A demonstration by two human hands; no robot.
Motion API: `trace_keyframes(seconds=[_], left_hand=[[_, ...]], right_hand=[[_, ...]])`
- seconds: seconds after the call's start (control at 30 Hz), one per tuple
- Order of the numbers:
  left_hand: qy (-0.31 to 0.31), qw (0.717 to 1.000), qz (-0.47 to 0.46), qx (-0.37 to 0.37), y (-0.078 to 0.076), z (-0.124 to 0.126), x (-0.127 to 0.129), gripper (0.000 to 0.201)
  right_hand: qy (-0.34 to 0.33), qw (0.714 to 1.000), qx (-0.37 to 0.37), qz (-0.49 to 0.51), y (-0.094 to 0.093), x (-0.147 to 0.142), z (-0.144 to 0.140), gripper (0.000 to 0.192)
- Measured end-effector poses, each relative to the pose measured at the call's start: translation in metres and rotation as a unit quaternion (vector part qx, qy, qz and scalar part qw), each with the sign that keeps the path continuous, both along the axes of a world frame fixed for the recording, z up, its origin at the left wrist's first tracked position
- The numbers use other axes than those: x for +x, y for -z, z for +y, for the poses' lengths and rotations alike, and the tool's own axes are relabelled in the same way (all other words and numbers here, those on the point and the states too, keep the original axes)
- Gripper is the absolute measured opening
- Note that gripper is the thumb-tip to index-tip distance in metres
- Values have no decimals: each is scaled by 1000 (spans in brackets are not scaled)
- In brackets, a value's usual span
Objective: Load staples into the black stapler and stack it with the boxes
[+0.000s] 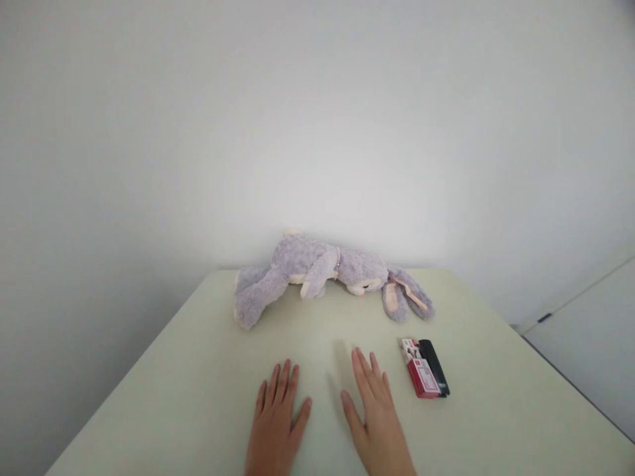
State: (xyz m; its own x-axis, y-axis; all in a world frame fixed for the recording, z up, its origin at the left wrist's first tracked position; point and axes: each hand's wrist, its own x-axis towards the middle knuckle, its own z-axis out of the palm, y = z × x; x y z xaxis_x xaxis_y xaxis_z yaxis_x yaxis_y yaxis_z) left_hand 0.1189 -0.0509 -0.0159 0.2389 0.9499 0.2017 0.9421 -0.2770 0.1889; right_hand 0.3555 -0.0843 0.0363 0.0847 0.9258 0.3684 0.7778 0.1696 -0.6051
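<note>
My left hand [276, 420] lies palm down on the pale green table [163, 396], fingers stretched out and thumb apart. Nothing is in it. My right hand [376, 416] is held just over the table with its fingers extended and the thumb spread, casting a shadow to its left; it holds nothing. To the right of it lies a small red and white box [421, 370], close against a slim black case [434, 367]. Beyond both hands a grey-lilac plush rabbit [317, 264] rests on its side, ears to the right and feet to the left.
A plain pale wall [317, 119] rises behind the table's far edge, right behind the rabbit. At the right, past the table's side edge, stands a white panel [590, 344] with a small dark fitting [544, 318].
</note>
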Motion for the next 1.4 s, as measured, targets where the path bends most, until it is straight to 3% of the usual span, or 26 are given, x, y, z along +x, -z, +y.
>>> trace_keyframes(seconds=[0.1,0.2,0.37,0.43,0.5,0.6,0.67,0.73,0.83,0.93,1.03,1.2,1.3,1.4], left_hand=[[1,1000,-2,6,0,0,0,69],[2,1000,-2,11,1,1,1,69],[3,1000,-10,8,7,1,-2,68],[-1,1000,-20,5,7,2,-4,67],[-19,999,-40,1,2,3,0,65],[-30,993,-110,-37,-12,5,27,53],[32,977,-184,-103,-24,6,63,49],[97,953,-239,-157,-35,7,105,53],[123,940,-263,-177,-48,11,160,55],[115,936,-278,-182,-56,17,177,56],[76,941,-281,-174,-59,19,151,56],[6,953,-257,-159,-54,5,73,64],[-21,966,-216,-142,-53,-4,50,66],[-50,974,-183,-121,-56,-7,51,59]], right_hand=[[-26,995,-40,-91,27,3,0,67],[-28,990,-67,-120,46,4,0,68],[-42,997,-48,-36,35,28,-2,58],[14,1000,1,21,26,60,-3,52],[134,987,49,76,19,103,-2,51],[242,952,-30,186,15,165,6,71],[225,948,-72,212,14,191,15,66],[186,952,-97,221,14,198,25,58],[132,956,-114,236,11,182,37,55],[78,958,-115,253,11,143,42,54],[33,956,-113,271,16,87,41,52],[-16,949,-120,292,28,-5,37,46],[-12,947,-127,296,29,-31,37,44],[5,947,-127,296,27,-32,38,45]])
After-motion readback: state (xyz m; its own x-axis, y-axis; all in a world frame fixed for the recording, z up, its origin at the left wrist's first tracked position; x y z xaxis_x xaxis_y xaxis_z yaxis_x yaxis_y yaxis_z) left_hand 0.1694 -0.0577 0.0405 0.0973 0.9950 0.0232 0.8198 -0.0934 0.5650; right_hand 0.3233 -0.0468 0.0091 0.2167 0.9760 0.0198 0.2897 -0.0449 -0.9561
